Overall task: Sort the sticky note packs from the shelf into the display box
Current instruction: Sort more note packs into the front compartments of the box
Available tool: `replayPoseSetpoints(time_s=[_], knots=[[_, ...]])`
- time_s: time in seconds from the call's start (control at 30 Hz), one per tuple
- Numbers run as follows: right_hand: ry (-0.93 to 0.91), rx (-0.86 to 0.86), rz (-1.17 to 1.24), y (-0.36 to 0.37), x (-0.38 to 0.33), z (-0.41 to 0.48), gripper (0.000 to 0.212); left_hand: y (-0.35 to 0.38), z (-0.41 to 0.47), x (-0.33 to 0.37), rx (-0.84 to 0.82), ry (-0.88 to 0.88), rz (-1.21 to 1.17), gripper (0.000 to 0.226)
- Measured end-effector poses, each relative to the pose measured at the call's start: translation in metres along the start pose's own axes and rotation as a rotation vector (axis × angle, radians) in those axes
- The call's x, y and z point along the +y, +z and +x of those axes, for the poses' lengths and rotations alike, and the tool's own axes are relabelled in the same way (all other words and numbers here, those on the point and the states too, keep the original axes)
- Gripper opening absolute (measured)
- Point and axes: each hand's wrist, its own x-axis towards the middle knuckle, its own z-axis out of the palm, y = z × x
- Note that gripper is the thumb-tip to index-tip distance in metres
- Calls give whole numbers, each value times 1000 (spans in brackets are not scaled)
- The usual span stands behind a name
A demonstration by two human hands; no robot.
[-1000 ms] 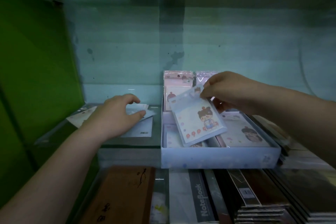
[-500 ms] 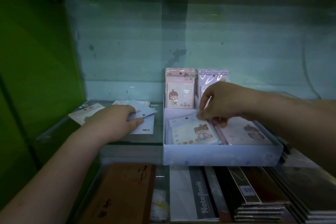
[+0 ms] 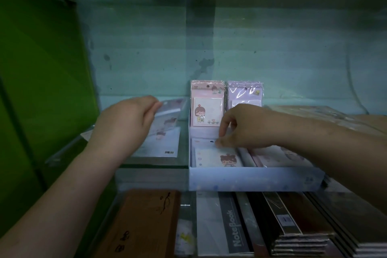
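A pale blue display box (image 3: 251,180) sits on the glass shelf (image 3: 155,163). Upright at its back stand pink packs (image 3: 207,107) and purple packs (image 3: 244,93). A blue sticky note pack (image 3: 215,156) with a cartoon girl lies flat in the front left slot; my right hand (image 3: 245,126) pinches its top edge. More packs (image 3: 278,157) lie in the front right slot. My left hand (image 3: 127,123) lifts a blurred pack (image 3: 169,109) off the loose packs (image 3: 161,142) on the shelf left of the box.
A green panel (image 3: 41,69) closes off the left side. Below the shelf lie a brown notebook (image 3: 142,224), a grey "NoteBook" (image 3: 228,226) and stacks of dark notebooks (image 3: 297,228). Wrapped goods (image 3: 326,115) sit at the right behind my forearm.
My right hand has lowered the blue pack flat into the box's front left slot. My left hand has picked a pack off the shelf pile and raised it.
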Motion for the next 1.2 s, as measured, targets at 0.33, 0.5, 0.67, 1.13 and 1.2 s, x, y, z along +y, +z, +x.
replayPoseSetpoints(time_s=[0.33,0.5,0.67,1.13,1.2], knots=[[-143,375,282,-15,-12,2,32,-18,2,21,434,-94,-433,25],[-247,518,512,-23,-23,-2,20,-25,9,33,347,-145,-669,19],[-225,450,710,-21,-24,0,10,-24,16,43,245,-201,-828,20],[20,392,680,-28,-5,-3,9,16,7,8,-237,-172,-430,19],[37,357,711,-31,-3,-4,10,19,2,2,-322,-153,-349,23]])
